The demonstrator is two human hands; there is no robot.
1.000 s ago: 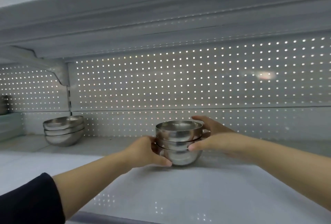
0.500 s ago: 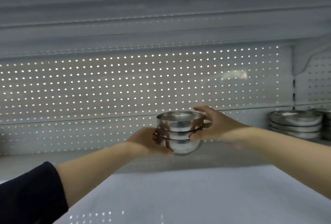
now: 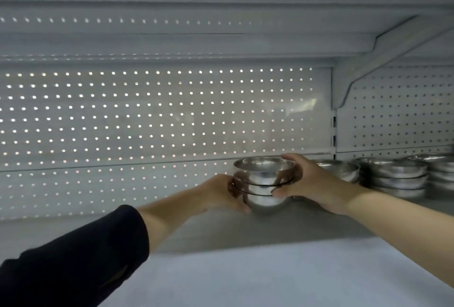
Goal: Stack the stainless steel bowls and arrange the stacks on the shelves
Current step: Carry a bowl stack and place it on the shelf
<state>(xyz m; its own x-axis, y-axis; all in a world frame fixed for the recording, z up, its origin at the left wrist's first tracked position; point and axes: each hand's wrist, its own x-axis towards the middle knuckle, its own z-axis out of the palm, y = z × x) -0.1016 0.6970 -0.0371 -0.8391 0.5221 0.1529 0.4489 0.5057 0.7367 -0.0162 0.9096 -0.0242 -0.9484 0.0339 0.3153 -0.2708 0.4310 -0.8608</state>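
A stack of three small stainless steel bowls (image 3: 264, 183) sits near the back of the white shelf (image 3: 245, 270), right of centre. My left hand (image 3: 221, 192) grips its left side and my right hand (image 3: 312, 183) wraps its right side, thumb on the lower bowls and fingers over the top rim. The stack's base appears to touch the shelf. To its right stand further stacks of wider steel bowls (image 3: 393, 176), one partly hidden behind my right hand.
The perforated back panel (image 3: 159, 122) runs behind the shelf. An upright slotted post (image 3: 333, 132) and a bracket (image 3: 368, 65) divide the bays. The upper shelf (image 3: 221, 11) hangs low overhead. More bowls (image 3: 442, 169) reach the right edge.
Both hands have carried the small stack to the right along the shelf, away from the left bowls, to just beside the wider stacks on the right.
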